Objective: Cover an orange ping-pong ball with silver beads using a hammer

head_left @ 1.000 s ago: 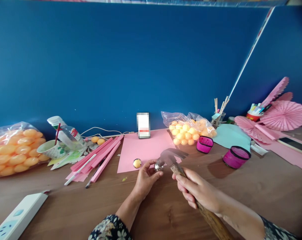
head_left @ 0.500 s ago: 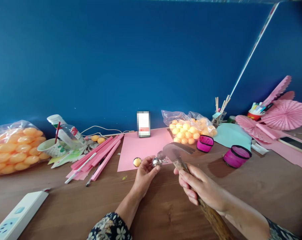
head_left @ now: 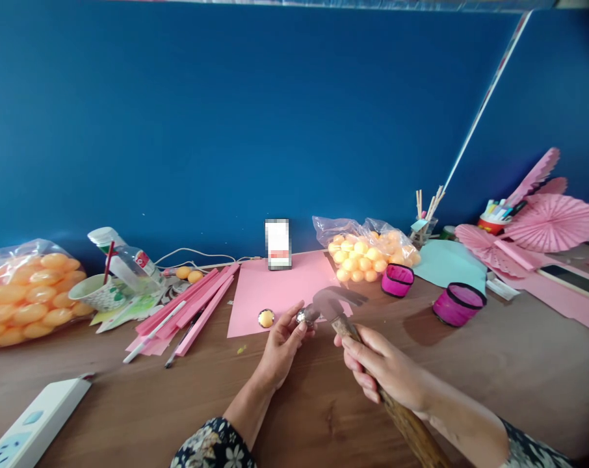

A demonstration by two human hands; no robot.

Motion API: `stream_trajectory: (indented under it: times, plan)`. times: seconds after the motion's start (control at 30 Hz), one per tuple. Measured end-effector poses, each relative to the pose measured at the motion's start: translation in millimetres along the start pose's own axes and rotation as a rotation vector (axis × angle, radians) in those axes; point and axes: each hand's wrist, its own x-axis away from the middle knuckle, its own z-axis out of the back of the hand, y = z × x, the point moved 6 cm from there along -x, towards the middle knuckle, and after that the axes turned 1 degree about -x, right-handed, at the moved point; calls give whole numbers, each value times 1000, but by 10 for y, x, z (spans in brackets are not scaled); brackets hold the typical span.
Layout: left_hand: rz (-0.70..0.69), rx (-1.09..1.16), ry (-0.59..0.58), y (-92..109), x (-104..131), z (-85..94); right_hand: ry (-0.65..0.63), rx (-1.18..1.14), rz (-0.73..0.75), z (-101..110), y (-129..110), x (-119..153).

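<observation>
Brown wooden table. Pinched in fingers of left hand: small round silver metallic piece, by pink paper sheet. Gripped in right hand: wooden-handled metal claw hammer. Best tapped lightly, fingertips clear.

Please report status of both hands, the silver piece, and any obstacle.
Left hand holding silver piece. Right hand gripping hammer, head at piece, contact unclear. Yellow-centred piece beside left hand.
</observation>
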Motion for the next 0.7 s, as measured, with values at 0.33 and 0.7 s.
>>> stream_trajectory:
  times: [0.33, 0.7]
  plan:
    - [78, -26, 82, -7, 12, 64, 11, 2, -2, 3, -154, 64]
    - [110, -10, 39, -37, 4, 30, -7, 5, 5, -26, -36, 24]
